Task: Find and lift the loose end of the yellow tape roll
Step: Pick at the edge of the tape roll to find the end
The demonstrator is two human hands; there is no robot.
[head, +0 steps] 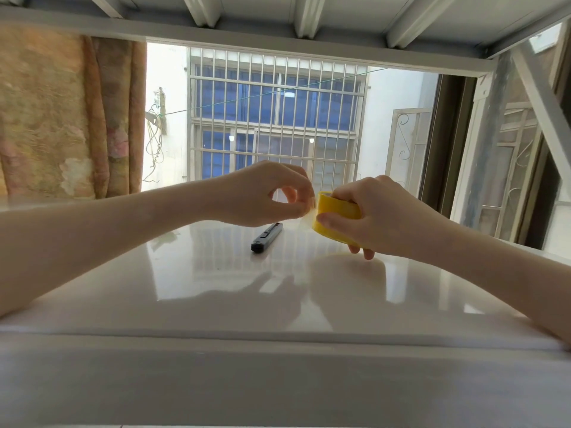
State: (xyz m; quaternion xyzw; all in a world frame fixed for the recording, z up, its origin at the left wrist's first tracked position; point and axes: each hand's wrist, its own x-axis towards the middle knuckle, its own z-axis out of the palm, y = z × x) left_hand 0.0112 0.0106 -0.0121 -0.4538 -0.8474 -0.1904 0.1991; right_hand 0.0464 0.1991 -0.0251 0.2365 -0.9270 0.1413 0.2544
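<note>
i see my right hand [380, 216] wrapped around the yellow plastic tape roll [335, 219], thumb across its near face and fingers curled over the top and under the bottom, holding it just above the glossy white tabletop [216, 291]. the roll sits right of centre, tilted with its open side toward the left. my left hand [262, 194] is at the roll's left edge, thumb and forefinger pinched together on a pale, translucent strip of tape end [309, 216] that stands a little away from the roll. whether the strip is fully free of the roll i cannot tell. a slim dark grey utility knife [267, 237] lies flat on the tabletop just below my left hand, apart from the roll.
</note>
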